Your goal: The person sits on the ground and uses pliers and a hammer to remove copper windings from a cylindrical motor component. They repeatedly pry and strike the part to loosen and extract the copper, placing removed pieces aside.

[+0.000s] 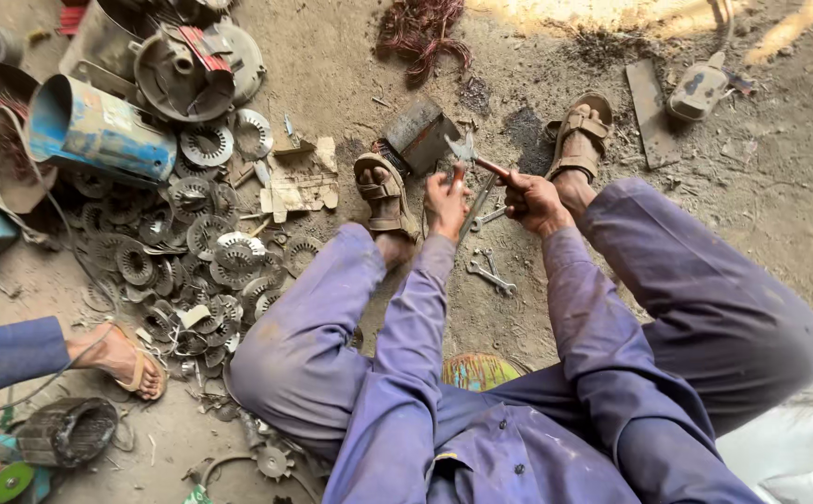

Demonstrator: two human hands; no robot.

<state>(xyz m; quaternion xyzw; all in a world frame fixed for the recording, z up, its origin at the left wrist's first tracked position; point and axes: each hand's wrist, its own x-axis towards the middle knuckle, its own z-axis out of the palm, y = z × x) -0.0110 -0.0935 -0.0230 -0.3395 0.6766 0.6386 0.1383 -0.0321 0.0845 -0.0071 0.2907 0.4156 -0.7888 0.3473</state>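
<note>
Both hands — left hand [446,201], right hand [534,199] — grip hammer [470,159] (fingers closed).

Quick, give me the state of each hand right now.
Left hand: closed around a small metal part, held upright.
Right hand: closed on a hammer handle.

Purple sleeves [481,373], blue cylinder [98,131], tan sandals [383,191], reddish wire [422,33].

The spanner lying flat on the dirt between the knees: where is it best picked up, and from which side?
Grip the spanner at its thin middle shank, coming straight down from above. It lies flat with bare ground all round and both ends flare wider, so the shank suits a pinch. The right hand is nearest, though it holds a tool.
</note>
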